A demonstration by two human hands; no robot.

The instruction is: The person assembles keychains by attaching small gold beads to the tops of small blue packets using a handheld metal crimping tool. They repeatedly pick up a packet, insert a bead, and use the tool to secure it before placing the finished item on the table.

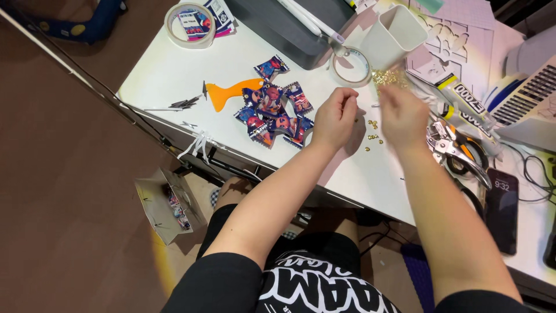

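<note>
Nearest the viewer, a dark rectangular phone [501,211] lies face up at the near right edge of the white rectangular table [370,177], with silver metal punch pliers with orange grips [457,148] just beyond it. The left hand [336,119] hovers over the middle of the table with fingers curled together in a pinch; what it grips is too small to identify, possibly one small fastener. The right hand [402,116] is blurred, palm down and fingers drawn toward the left hand; whether it grasps anything cannot be told.

Between the two hands, several small gold metal eyelets [372,138] lie loose on the table surface, well inside the near edge. A larger heap of the same gold eyelets [389,77] sits beyond the right hand, next to a tilted grey plastic cup [394,35].

To handle such small parts well, a fingertip pinch is judged best: lift one eyelet at a time, keep both hands low over the table, and keep loose pieces away from the edge.

Left of the left hand lies a pile of small blue and red foil sachets [275,113], touching an orange plastic scraper [229,91]. A clear tape roll [350,66] lies further back; a second tape roll [190,24] sits at the far left corner.
</note>
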